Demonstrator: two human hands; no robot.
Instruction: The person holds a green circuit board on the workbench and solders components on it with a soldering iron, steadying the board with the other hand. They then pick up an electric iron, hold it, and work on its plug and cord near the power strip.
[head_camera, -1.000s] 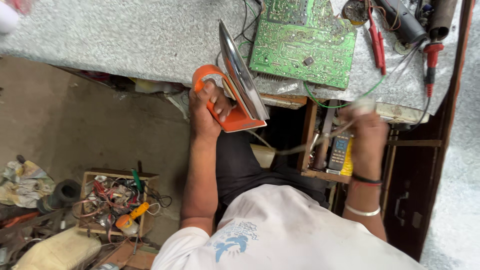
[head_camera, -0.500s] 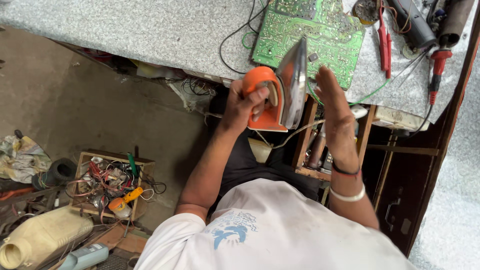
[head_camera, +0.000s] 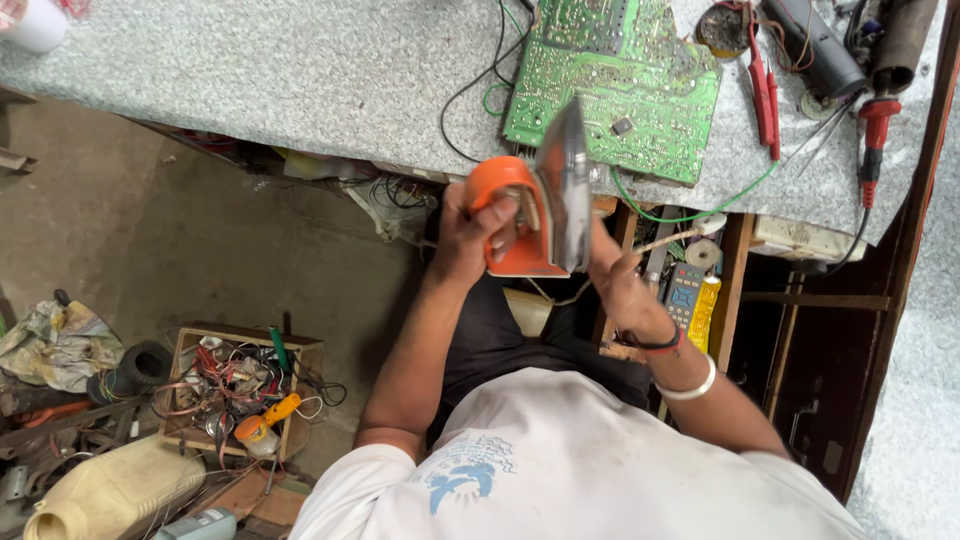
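While I look down through the head camera, I see my left hand (head_camera: 478, 232) raised in front of my chest, forearm angled up from the elbow, fingers wrapped tight round the orange handle of a clothes iron (head_camera: 535, 212). That iron is held on edge just near of the bench's front edge, its metal soleplate facing right and its pointed tip aimed far, toward the green circuit board (head_camera: 620, 85) lying on the speckled grey bench (head_camera: 250, 70).

My right hand (head_camera: 622, 288) sits just beside the soleplate, wrist bent, with a dark band and a white bangle on the forearm. Its fingers are curled round a thin pale stick-like tool (head_camera: 668, 241) that points right (what exactly it is, I cannot tell); the hand seems to touch the lower edge of the iron.

On the bench, right of the board, lie red-handled pliers (head_camera: 762, 90) and a red-handled screwdriver (head_camera: 874, 135). Down on the floor at my left stands a wooden box (head_camera: 300, 355) full of tangled wires and tools, with a pale plastic jug (head_camera: 110, 495) nearer to me.
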